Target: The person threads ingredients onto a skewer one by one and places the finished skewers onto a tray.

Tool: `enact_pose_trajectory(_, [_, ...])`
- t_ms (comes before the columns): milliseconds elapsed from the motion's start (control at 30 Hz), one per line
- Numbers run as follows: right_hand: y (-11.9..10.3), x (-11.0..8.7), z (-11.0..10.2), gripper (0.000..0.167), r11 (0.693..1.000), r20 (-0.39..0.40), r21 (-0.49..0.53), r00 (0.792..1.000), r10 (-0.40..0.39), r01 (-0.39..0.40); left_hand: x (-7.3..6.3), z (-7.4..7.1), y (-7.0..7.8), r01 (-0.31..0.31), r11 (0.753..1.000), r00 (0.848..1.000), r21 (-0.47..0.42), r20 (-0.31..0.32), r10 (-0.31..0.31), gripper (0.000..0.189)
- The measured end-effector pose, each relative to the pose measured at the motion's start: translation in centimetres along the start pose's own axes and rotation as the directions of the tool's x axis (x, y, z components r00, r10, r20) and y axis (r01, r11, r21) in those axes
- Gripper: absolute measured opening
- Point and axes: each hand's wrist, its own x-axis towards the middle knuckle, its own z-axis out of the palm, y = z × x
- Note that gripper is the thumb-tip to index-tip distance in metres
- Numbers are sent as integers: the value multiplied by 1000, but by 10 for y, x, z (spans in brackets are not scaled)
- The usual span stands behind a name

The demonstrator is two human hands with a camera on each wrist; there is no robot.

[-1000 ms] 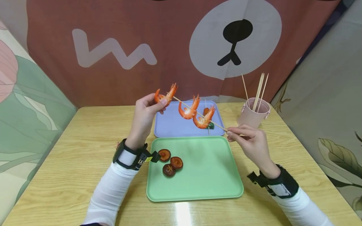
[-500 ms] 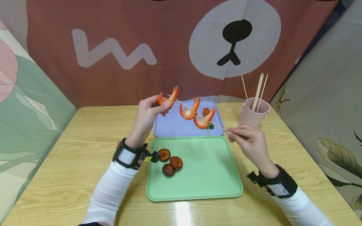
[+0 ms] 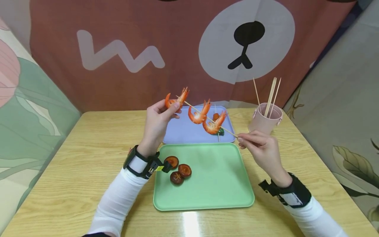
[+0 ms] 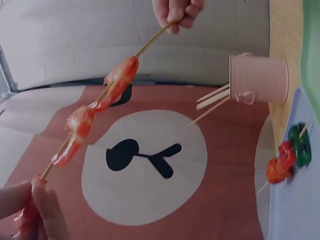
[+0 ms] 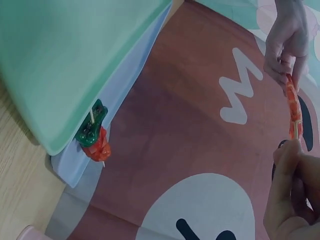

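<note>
Above the trays, my right hand [image 3: 262,148] pinches the lower end of a thin wooden skewer [image 3: 229,132], which slants up to the left. Two orange-red prawns are threaded along it, one prawn [image 3: 214,125] nearer the right hand and another prawn [image 3: 199,114] mid-stick. A third prawn [image 3: 182,96], near the far end, is pinched between thumb and fingers of my left hand [image 3: 158,120]. The skewer's tip shows just past this prawn. In the left wrist view, the stick runs from the right hand [image 4: 177,12] through two prawns [image 4: 80,132] to the left fingers [image 4: 47,205].
Three brown mushroom caps [image 3: 185,171] lie on the left of a green tray [image 3: 213,191]. Behind it, a lavender tray [image 3: 174,133] holds a skewer with green and red-orange pieces [image 4: 300,145]. A pink bucket [image 3: 262,123] of wooden skewers stands at the back right.
My left hand has shifted slightly right with the end prawn, a little closer to the other two. The right hand stays almost still.
</note>
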Motion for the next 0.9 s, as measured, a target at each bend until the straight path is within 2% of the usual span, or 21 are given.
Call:
enact_pose_trajectory(67, [4,-1,2,14,1000,-1,-5,1000,-3,3,0,0,0,1,1000,1000,-14,-16,-1,7])
enact_pose_trajectory(300, [27,-7,8,15,999,16,32,1000,-5,4,-2,2,-5,96,995,994,17,51,-96,6])
enact_pose_trajectory(500, [29,-9,8,15,999,24,28,1000,19,-20,-1,3,-9,93,995,993,43,68,-96,8])
enact_pose_trajectory(800, [28,-17,13,16,991,102,59,988,117,-124,5,-6,-12,113,988,974,104,187,-131,6])
enact_pose_trajectory(900, [26,-19,15,16,987,127,67,982,140,-149,6,-8,-11,112,987,970,116,203,-134,6])
